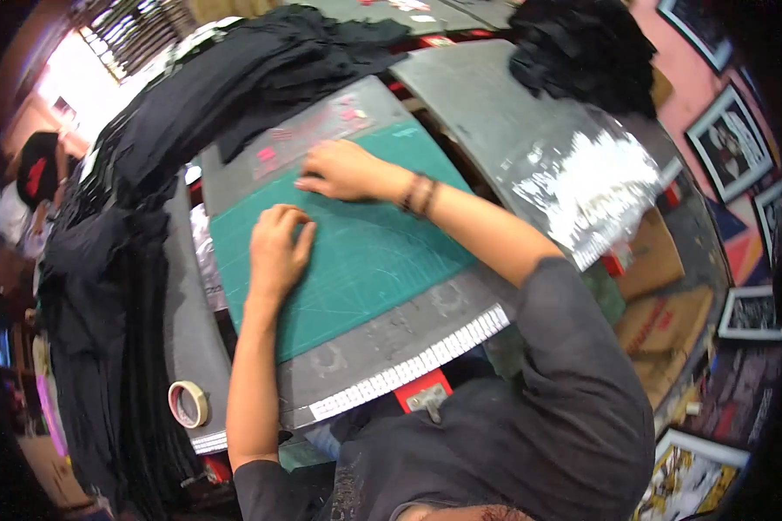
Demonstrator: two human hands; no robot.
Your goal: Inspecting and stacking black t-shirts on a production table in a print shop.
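Observation:
A green cutting mat point(378, 260) lies aslant on a grey board point(391, 325) in front of me. My left hand point(280, 244) rests over the mat's left part, its thumb apart from the bent fingers and nothing seen in it. Farther up, my right hand point(342, 170) bends over the mat's far edge, with a dark bracelet point(420, 195) on the wrist. Its fingertips are curled and blurred, so I cannot tell whether they pinch anything. Just beyond that hand, pink-red printed marks point(313, 133) show on the board's far end. A ruler-like white strip point(410, 365) runs along the near edge.
Black fabric point(234, 98) is heaped beyond and down the left side. A masking tape roll point(188, 404) sits on the left board point(199, 325). On the right board point(469, 84) lie a shiny clear plastic bag point(586, 182) and more black cloth point(580, 52). Cardboard point(665, 325) stands below right.

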